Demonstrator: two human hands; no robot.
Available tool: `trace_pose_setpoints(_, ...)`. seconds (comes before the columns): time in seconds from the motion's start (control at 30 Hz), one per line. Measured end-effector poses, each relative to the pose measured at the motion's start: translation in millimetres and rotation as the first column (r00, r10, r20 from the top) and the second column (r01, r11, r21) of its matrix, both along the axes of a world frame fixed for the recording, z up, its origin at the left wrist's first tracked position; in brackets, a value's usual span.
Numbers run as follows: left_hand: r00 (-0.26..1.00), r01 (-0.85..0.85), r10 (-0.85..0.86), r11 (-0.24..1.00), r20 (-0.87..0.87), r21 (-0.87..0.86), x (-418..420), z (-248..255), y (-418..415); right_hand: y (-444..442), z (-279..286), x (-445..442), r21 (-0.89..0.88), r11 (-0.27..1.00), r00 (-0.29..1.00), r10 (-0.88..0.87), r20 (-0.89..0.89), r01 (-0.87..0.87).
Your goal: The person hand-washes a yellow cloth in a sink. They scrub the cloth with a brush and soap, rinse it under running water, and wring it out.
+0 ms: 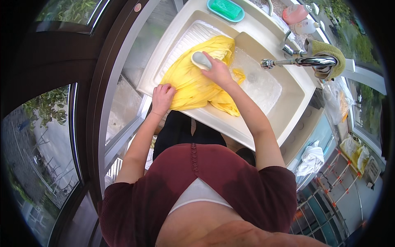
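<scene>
A wet yellow cloth (191,80) is spread over the ribbed washboard (182,43) of a cream laundry sink (287,123), and part of it hangs toward the basin. My right hand (217,69) grips a scrub brush with a pale grey back (201,60), held against the cloth; its bristles are hidden. At the near left edge of the sink, my left hand (163,97) has its fingers curled on the cloth's edge. Shallow soapy water (259,83) lies in the basin, where a small yellow end of cloth rests.
A chrome faucet (308,61) with a green cloth (336,52) around it reaches over the basin. Green soap (226,8) sits in a blue dish on the far rim. Pink (294,14) and white bottles (305,27) stand behind the sink. A glazed door frame (98,86) is at left.
</scene>
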State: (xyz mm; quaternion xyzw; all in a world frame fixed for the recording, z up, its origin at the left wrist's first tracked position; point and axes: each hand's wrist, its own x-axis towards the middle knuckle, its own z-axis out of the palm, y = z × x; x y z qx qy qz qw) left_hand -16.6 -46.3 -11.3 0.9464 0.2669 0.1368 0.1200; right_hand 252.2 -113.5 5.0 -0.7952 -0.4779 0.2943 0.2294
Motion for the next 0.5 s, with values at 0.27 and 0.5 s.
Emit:
trace_pose_setpoints(0.27, 0.995, -0.075, 0.079, 0.995, 0.057, -0.061, -16.9, -0.5, 21.6, 79.1, -28.4, 62.6, -0.078, 0.991, 0.985, -0.097, 0.145, 0.109)
trace_pose_setpoints(0.5, 0.957, -0.271, 0.284, 0.946, 0.053, -0.175, -15.6, 2.3, 30.2, 58.6, -9.7, -32.3, -0.001, 0.982, 0.979, 0.187, 0.084, -0.188)
